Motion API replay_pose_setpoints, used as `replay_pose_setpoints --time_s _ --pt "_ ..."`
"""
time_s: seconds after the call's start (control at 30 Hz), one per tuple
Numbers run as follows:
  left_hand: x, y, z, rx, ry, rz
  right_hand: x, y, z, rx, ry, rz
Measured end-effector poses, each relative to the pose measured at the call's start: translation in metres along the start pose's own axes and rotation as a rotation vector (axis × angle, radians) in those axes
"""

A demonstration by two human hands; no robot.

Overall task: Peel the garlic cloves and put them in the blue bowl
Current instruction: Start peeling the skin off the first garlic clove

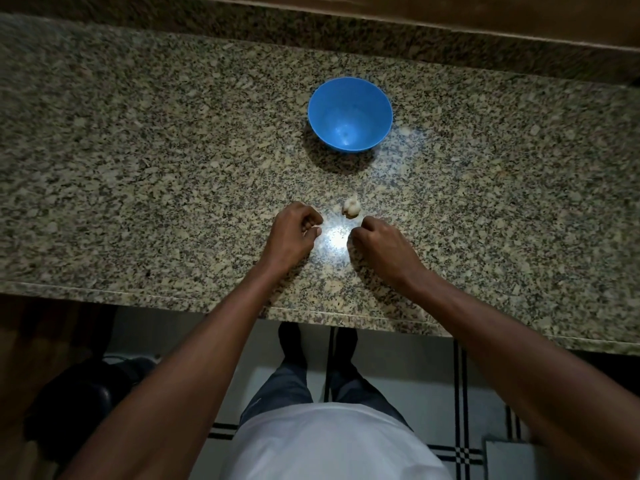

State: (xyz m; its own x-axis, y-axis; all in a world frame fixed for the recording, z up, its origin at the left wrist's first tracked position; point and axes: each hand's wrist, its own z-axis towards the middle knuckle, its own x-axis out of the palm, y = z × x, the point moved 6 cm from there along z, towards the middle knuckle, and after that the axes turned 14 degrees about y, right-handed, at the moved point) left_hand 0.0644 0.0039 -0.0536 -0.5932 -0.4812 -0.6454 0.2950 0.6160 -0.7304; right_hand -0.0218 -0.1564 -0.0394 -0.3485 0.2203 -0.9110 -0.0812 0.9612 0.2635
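Observation:
A small pale garlic piece (350, 207) with papery skin lies on the granite counter (173, 168). The empty blue bowl (349, 114) stands beyond it, toward the back. My left hand (294, 233) rests on the counter left of the garlic, fingers curled and thumb against them, with nothing visible in it. My right hand (379, 242) rests just below and right of the garlic, fingers curled under, and no object shows in it. Neither hand touches the garlic. A bright light spot falls on the counter between the hands.
The counter's front edge (311, 311) runs just behind my forearms. A raised granite backsplash and wooden ledge (381, 26) border the far side. Below are tiled floor, my legs and a dark object (86, 393) at the lower left.

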Motion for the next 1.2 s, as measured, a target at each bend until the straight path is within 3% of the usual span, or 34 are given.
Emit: replay_pose_setpoints --time_s 0.23,0.3,0.43,0.5,0.73,0.97,1.1,1.2 --pt "-0.001 0.0 0.0 -0.025 0.006 -0.011 0.0 -0.003 0.0 -0.008 -0.011 0.044" --pt "-0.002 0.0 -0.001 -0.051 -0.001 -0.06 -0.004 -0.014 0.0 0.085 -0.092 0.321" --pt "0.005 -0.016 -0.005 -0.048 0.036 -0.259 0.005 -0.036 -0.005 0.355 -0.147 1.239" --pt "0.012 -0.028 -0.006 -0.02 0.066 -0.361 0.006 -0.033 -0.006 0.333 -0.116 1.39" --pt "0.013 -0.037 0.002 -0.003 0.024 -0.371 -0.002 -0.027 -0.009 0.334 -0.056 1.518" --pt "0.016 -0.052 -0.003 0.212 0.047 0.11 0.002 -0.022 -0.007 0.383 -0.036 1.44" --pt "0.018 -0.059 -0.001 0.212 0.057 0.19 -0.006 -0.019 -0.008 0.437 -0.109 1.225" --pt "0.014 -0.059 0.005 0.13 0.094 0.145 -0.015 -0.014 -0.006 0.374 -0.181 0.989"
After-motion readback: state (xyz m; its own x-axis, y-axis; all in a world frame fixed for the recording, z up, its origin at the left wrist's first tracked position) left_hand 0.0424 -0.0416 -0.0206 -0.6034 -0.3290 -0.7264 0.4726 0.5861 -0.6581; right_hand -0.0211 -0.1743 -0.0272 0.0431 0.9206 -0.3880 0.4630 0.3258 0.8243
